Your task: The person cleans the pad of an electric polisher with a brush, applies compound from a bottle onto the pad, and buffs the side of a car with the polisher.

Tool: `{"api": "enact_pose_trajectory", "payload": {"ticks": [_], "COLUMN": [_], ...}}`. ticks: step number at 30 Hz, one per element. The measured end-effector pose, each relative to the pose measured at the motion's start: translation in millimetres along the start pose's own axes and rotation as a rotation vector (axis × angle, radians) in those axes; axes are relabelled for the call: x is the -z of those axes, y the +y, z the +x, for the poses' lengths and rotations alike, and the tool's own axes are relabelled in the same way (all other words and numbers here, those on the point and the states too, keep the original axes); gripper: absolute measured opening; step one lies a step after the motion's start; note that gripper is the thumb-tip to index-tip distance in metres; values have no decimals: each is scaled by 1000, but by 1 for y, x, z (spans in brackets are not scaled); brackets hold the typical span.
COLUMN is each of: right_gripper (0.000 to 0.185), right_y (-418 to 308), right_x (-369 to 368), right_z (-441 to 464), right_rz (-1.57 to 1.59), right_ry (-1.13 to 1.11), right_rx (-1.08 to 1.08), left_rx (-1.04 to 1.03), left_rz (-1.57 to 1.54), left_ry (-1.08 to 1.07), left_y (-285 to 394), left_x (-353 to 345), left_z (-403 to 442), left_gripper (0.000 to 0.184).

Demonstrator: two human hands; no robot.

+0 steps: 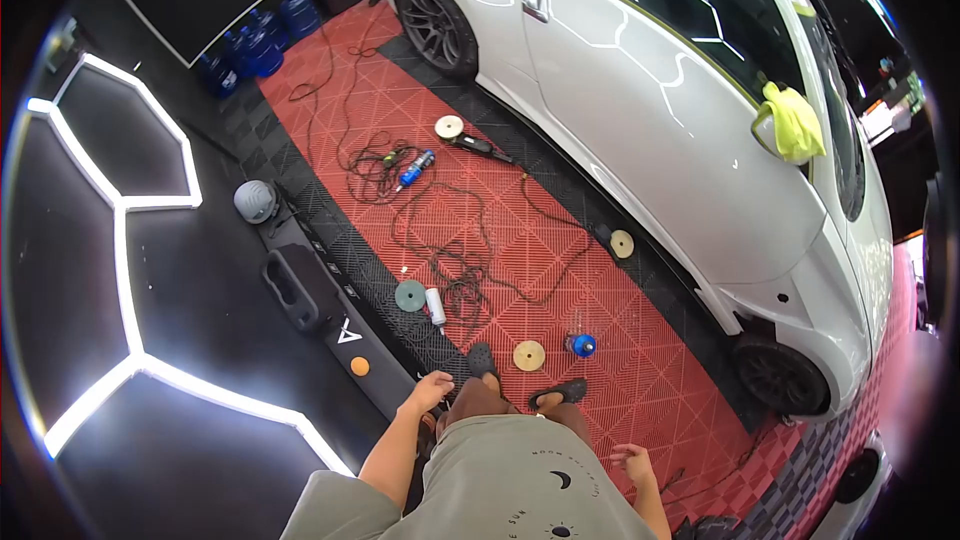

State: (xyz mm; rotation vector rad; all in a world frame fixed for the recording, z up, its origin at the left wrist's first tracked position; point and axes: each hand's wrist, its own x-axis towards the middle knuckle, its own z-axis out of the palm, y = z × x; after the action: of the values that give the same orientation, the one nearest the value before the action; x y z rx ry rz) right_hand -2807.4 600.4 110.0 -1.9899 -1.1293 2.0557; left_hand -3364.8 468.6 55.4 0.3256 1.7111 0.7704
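While left hand and right hand hang empty, fingers loosely open, the buffing pad lies between dark clogs and bottle; a careless step could foul it.

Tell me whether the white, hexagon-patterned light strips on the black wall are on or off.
On: the white light strips glow bright white, with a haze of light spilling onto the black wall.

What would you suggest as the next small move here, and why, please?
I would probably bend down and lift the yellow pad with the right hand. That hand looks empty, and the pad lies on the floor just ahead of the shoes, where a step forward could land on it.
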Motion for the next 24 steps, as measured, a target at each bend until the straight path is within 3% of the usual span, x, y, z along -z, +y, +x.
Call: {"api": "enact_pose_trajectory", "payload": {"ticks": [9, 11, 15, 19, 24], "right_gripper": [27, 28, 26, 25, 13], "right_y": [-108, -116, -97, -67, -69], "right_x": [-46, -59, -73, -73, -74], "right_z": [7, -1, 4, -4, -16], "right_rz": [-224, -251, -255, -274, -126], "right_ry": [-15, -14, -40, -7, 91], "right_rx": [119, 125, 195, 52, 51], "left_rx": [47, 171, 229, 158, 269], "left_rz": [-75, -3, -49, -102, -69], "left_ry": [244, 228, 165, 58, -119], "left_y": [-66, -70, -72, -83, -53], "left_x": [87, 87, 75, 68, 79], "left_z": [-10, -19, -26, -18, -15], "left_gripper": [27, 28, 30, 34, 48]}}
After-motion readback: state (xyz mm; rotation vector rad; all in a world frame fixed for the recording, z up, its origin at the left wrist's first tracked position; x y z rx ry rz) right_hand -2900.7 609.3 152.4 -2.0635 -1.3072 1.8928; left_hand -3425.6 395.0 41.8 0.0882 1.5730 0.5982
